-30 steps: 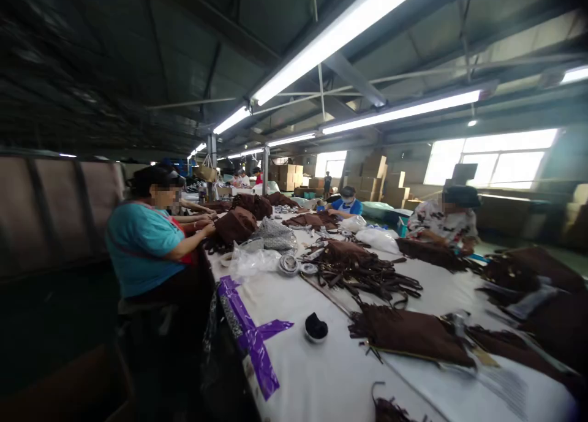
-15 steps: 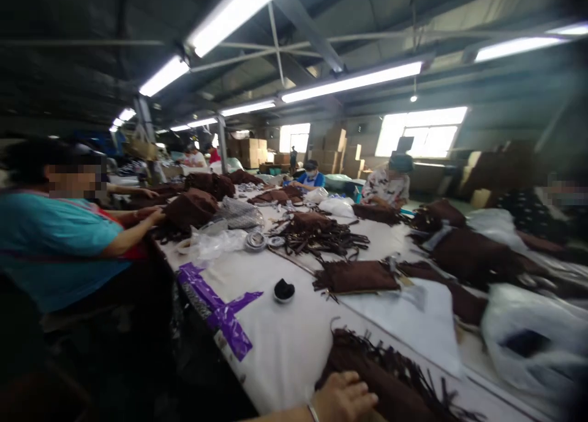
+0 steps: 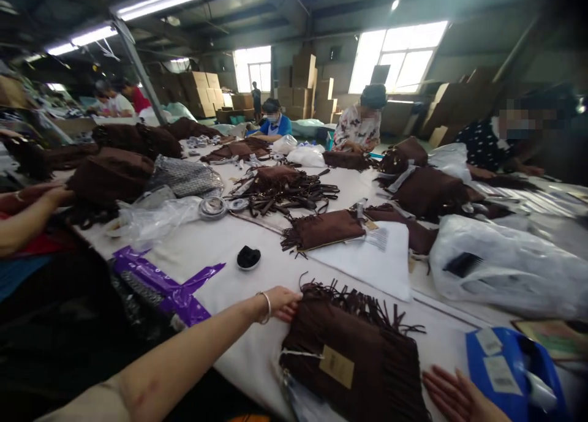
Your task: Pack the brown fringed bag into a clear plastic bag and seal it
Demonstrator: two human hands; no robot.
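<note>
A brown fringed bag (image 3: 358, 354) with a tan tag lies on the white table (image 3: 275, 269) right in front of me. My left hand (image 3: 282, 302), a bracelet on its wrist, touches the bag's upper left corner, fingers at the fringe. My right hand (image 3: 452, 394) rests flat and open on the table beside the bag's right edge. Neither hand grips anything.
A blue object (image 3: 514, 367) with labels lies at the right. A small black dish (image 3: 248, 258), purple tape (image 3: 169, 284), another fringed bag (image 3: 324, 229), a strap pile (image 3: 285, 189) and plastic bags (image 3: 500, 266) cover the table. Several other people work along both sides; cardboard boxes (image 3: 303, 85) stack behind.
The view has swung right and down. My left arm now reaches across to the bag's corner, and my right hand has come into view beside the bag.
</note>
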